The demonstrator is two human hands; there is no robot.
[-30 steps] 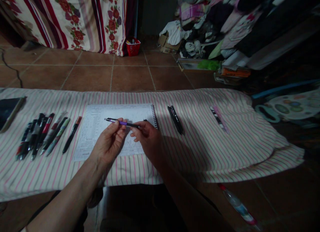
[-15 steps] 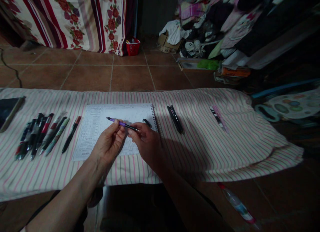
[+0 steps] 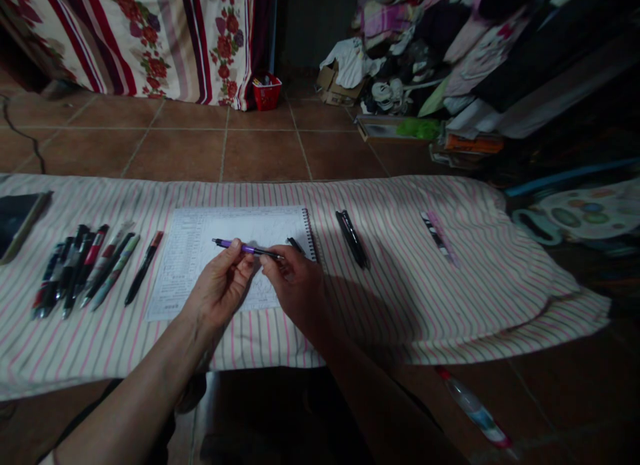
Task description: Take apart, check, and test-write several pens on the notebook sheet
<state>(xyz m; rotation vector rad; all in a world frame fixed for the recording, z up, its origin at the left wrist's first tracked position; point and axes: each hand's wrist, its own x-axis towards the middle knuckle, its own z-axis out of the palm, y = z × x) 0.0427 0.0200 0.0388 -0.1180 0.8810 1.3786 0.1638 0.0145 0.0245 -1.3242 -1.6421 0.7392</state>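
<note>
Both hands are closed on a purple pen [image 3: 245,248], held level just above the notebook [image 3: 200,265] at the middle of the striped cloth [image 3: 450,285]. The left hand [image 3: 220,285] pinches the barrel and the right hand [image 3: 295,288] grips the dark end with its fingertips. The pen seems to be being worked at that end, with a small black piece [image 3: 295,245] lying near the notebook's right edge. Going on would call for a steady left pinch and a light turn or pull from the right fingertips.
</note>
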